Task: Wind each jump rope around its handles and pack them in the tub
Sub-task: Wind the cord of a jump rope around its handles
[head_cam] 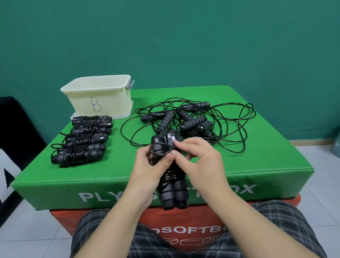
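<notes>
Black rope in hand: a pair of foam handles [172, 181] lies side by side, held out over the front edge of the green tabletop [107, 170], with cord coiled round its middle.
Left hand [148, 171]: fingers and thumb are wrapped round the handle pair, clamping it just above the coils.
Right hand [200, 159]: fingertips pinch the cord near the far handle caps, close against the left thumb; this looks like the tucking of the last loop.
Wound bundles [84, 141]: four finished ropes lie in a row on the left of the tabletop, just in front of the tub.
Tub [100, 101]: cream plastic, marked "B", standing at the back left; none of its visible inside shows a rope.
Loose pile [189, 121]: several unwound ropes lie tangled at the middle and right, well apart from the tub.
Progress: roughly halfway through the winding, I judge; four done, one nearly done, the pile untouched, and packing not yet begun.
Hard to tell: the tub's floor is hidden by its near wall, the number of ropes in the tangle cannot be counted, and the hands cover where the cord end sits.
</notes>
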`<action>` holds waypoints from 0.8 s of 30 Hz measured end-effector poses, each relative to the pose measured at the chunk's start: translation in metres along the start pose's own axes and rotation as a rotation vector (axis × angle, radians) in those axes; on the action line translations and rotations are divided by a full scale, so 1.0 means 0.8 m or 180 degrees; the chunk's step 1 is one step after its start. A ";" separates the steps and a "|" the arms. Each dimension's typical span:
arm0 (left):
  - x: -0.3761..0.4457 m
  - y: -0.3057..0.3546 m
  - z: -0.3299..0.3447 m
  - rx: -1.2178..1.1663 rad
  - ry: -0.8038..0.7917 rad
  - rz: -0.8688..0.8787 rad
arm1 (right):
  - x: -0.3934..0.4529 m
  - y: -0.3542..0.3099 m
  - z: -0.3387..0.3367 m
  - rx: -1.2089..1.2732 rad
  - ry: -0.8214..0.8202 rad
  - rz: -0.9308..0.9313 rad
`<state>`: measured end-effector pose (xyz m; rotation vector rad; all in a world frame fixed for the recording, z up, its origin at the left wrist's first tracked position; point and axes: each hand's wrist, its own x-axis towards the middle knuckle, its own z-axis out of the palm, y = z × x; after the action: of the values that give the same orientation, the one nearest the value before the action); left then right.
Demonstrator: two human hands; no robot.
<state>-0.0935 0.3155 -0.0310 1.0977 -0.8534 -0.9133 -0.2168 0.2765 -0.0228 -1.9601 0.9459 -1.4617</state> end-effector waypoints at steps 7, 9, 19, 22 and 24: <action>-0.003 -0.005 0.005 0.0088 0.0194 -0.0042 | -0.004 0.007 -0.008 0.0129 -0.0103 0.0203; -0.003 -0.007 0.004 0.0094 0.0180 -0.0104 | -0.004 0.005 -0.010 0.0086 -0.0098 0.0196; -0.006 -0.006 0.007 0.0093 0.0047 -0.0272 | -0.002 0.002 -0.015 -0.0326 -0.0381 0.0250; -0.010 -0.002 0.008 0.0158 -0.0021 -0.0198 | 0.000 -0.002 -0.017 -0.0115 -0.0418 0.0293; -0.013 0.003 0.008 0.0114 -0.0199 -0.0206 | 0.003 -0.002 -0.019 0.0217 -0.0424 0.0375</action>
<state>-0.1028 0.3231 -0.0286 1.1381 -0.8928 -0.9938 -0.2302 0.2756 -0.0160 -1.8936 0.9239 -1.2654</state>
